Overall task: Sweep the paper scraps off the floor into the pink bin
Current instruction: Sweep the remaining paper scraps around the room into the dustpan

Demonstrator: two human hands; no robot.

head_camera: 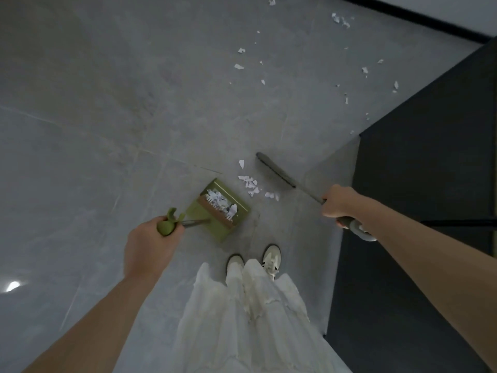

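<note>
We're standing on a grey stone-look tiled floor (113, 109) with thin pale grout lines and a bright light glare at the lower left. A dark charcoal wall or cabinet face (419, 184) runs down our right side; black skirting (403, 14) crosses the top right corner.

Our left hand (150, 246) is wrapped around the green handle of the olive dustpan (223, 208), which sits on the floor ahead of our white shoes (271, 258). There's already a clump of paper inside it, against the comb teeth.

Our right hand (340, 204) grips the grey broom (277, 172) by its handle, fingers curled tight; the brush head is angled on the floor just right of the pan.

Paper scraps (251, 184): a small pile lies between broom head and dustpan mouth, just beside both. More scattered scraps (341, 20) lie well apart towards the far wall and along the dark face. The pink bin doesn't show in this view.
</note>
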